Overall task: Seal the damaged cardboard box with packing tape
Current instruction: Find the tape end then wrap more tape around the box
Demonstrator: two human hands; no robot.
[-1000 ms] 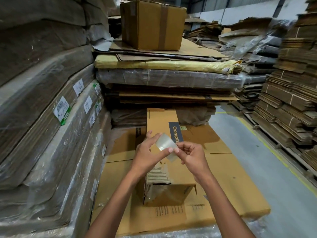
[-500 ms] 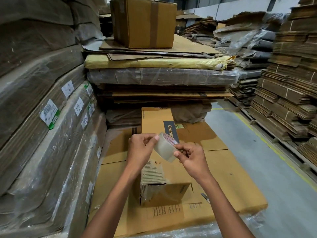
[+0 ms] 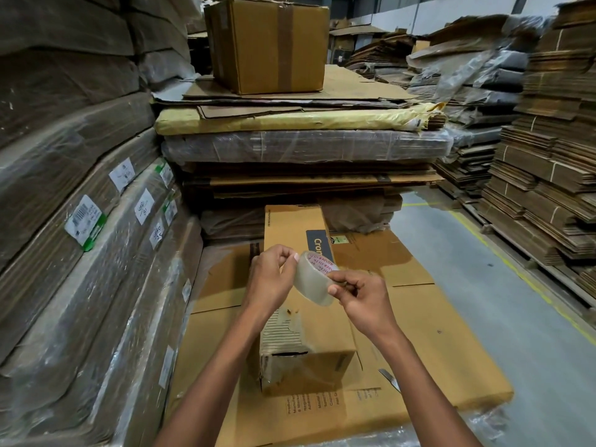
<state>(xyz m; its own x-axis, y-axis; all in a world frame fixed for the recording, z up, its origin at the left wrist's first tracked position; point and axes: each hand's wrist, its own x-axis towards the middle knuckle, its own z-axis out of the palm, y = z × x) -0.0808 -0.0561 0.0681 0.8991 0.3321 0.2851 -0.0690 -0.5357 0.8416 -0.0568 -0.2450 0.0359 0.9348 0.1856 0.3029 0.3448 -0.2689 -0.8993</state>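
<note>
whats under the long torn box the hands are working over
The long torn box lies on flattened cardboard sheets, above plastic-wrapped material at the near edge. A blade lies beside it. What sits directly beneath the box is covered.

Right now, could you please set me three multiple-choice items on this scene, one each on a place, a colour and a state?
1. Where is the tape roll?
A. on the floor
B. between both hands, above the damaged box
C. on the far sealed box

2. What colour is the print on the roll's core?
A. red
B. green
C. black

3. How is the damaged box's near end?
A. taped flat
B. torn, with a gap
C. crushed flat

Answers: 1 B, the left hand and right hand pinch it; 2 A, red letters show; 3 B, bare fluting and a dark hole show.
</note>
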